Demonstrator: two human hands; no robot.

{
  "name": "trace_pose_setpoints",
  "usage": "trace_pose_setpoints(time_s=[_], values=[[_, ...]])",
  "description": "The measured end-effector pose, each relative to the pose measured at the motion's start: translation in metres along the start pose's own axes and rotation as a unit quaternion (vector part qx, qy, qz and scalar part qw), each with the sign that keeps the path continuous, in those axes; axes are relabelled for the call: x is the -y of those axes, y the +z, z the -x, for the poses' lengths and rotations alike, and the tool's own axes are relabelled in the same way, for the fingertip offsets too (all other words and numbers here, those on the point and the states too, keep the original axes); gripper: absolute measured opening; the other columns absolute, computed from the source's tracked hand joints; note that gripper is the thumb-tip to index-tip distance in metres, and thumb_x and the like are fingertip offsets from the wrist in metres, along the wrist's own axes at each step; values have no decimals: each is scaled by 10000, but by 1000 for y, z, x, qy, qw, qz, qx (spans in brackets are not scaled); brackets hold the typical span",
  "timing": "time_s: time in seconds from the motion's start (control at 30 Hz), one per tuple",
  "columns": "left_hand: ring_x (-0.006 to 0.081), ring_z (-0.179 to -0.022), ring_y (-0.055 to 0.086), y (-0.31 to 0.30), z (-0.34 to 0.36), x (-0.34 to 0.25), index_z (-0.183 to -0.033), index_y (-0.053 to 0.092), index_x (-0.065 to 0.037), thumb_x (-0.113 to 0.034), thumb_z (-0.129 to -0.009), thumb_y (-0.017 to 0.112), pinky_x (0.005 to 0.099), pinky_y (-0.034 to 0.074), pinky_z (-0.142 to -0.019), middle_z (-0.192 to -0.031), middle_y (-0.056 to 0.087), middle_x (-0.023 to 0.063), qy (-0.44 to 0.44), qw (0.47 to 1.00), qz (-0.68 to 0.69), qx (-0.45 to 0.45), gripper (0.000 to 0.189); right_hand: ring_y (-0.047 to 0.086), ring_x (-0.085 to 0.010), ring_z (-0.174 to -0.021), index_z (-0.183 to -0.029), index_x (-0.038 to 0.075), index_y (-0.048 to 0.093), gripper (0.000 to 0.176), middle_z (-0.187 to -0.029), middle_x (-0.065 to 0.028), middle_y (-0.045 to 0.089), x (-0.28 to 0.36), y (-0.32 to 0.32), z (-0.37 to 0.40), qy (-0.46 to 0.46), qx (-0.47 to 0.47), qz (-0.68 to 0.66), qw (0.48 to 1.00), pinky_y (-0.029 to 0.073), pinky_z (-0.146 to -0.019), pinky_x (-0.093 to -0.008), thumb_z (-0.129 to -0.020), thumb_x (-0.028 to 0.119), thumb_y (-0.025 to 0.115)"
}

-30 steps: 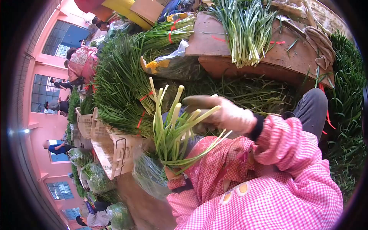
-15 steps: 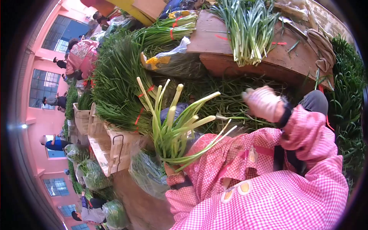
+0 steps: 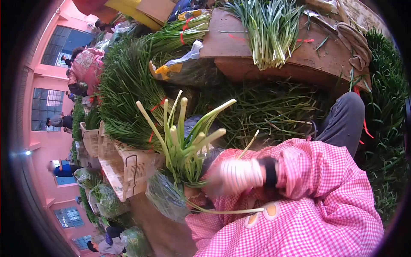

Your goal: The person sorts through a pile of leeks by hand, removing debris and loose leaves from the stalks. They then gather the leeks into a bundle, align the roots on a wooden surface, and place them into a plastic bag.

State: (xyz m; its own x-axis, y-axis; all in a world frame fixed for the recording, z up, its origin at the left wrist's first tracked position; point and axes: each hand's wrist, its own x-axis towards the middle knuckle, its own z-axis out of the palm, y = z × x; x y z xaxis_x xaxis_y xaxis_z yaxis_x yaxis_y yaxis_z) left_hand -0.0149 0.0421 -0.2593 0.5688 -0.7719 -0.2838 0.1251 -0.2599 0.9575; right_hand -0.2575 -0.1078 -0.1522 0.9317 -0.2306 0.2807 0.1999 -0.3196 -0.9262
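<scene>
Centrally, a bunch of green onions (image 3: 185, 147) is seen with its white ends fanned outward and its leafy base met by the blurred, gloved right hand (image 3: 237, 175). Whether that hand is closed on it cannot be told. The left hand (image 3: 192, 195) is almost hidden beneath the base, and its grip cannot be judged either. A loose stalk (image 3: 227, 210) is laid across the pink gingham sleeve (image 3: 317, 171). Just beside the bunch, a pale plastic crate (image 3: 128, 165) is topped with chive bundles (image 3: 128, 90) tied with red bands (image 3: 159, 104). Clear plastic bags (image 3: 165, 197) stuffed with greens are leant against the crate's edge. Untied green onions (image 3: 267, 30) are heaped on a brown wooden board (image 3: 308, 60). An orange print (image 3: 265, 213) on the gingham cannot be read.
</scene>
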Motion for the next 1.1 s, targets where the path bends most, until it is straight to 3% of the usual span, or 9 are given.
trace_pose_setpoints(time_s=[0.17,0.27,0.53,0.63,0.67,0.77,0.87,1.0,1.1], values=[[295,-1111,535,-1,-12,-3,-1284,416,36,-209,-933,400,414,448,-940,-1281,487,198,3,1000,5,14,428,603,-224,-594,-855,93,690,135,-690,-75,643,-16,-43,15,121,-284,2,951,477,-585,-310,-792,212,677],[295,-1108,536,2,-17,-3,-1283,417,36,-209,-932,402,413,450,-937,-1278,489,198,-2,1000,13,18,429,513,-60,-629,-946,20,653,127,-750,21,609,-4,-48,0,153,-419,-403,799,440,-570,-226,-842,90,635],[296,-1102,539,1,-4,-2,-1280,420,37,-210,-929,409,412,455,-930,-1272,493,199,-21,1000,16,16,429,573,-123,-697,-1006,30,623,293,-814,-29,629,-23,-34,-16,187,-371,-449,791,468,-639,-267,-758,155,717],[297,-1100,541,-1,-6,-2,-1279,421,37,-210,-928,412,412,457,-927,-1270,495,199,-21,1000,17,14,429,596,-205,-804,-1041,95,610,356,-935,-65,630,-38,-34,-33,-16,-558,-207,803,471,-715,-317,-721,179,740],[297,-1099,541,-1,-5,-2,-1279,421,37,-211,-928,412,412,458,-926,-1269,495,199,-22,999,19,15,430,581,-270,-921,-1075,148,587,429,-1036,-79,600,-31,-52,-24,60,-601,103,790,454,-780,-378,-679,197,743],[297,-1097,542,-1,-2,1,-1278,422,38,-211,-927,415,411,460,-923,-1267,497,199,-24,999,25,17,430,558,-305,-937,-1053,177,616,348,-1041,-80,594,-12,-76,-8,108,-355,371,851,453,-779,-419,-714,199,691],[298,-1094,544,-3,4,4,-1276,423,38,-211,-926,418,411,462,-920,-1265,499,199,-32,999,23,18,430,559,-297,-918,-966,176,645,260,-964,-71,607,-30,-85,-27,192,-135,544,806,448,-746,-407,-727,273,674],[298,-1091,545,-13,19,7,-1275,424,39,-212,-925,421,410,464,-916,-1262,501,200,-42,999,20,12,431,600,-311,-837,-929,161,654,267,-873,-76,624,-28,-93,-35,128,-50,253,958,479,-713,-396,-683,255,697],[299,-1089,547,-19,26,8,-1274,425,39,-212,-924,424,410,466,-913,-1259,502,200,-47,999,17,12,431,648,-310,-796,-897,79,662,198,-819,-118,661,-17,-62,-53,61,17,221,973,519,-691,-393,-715,145,621]])
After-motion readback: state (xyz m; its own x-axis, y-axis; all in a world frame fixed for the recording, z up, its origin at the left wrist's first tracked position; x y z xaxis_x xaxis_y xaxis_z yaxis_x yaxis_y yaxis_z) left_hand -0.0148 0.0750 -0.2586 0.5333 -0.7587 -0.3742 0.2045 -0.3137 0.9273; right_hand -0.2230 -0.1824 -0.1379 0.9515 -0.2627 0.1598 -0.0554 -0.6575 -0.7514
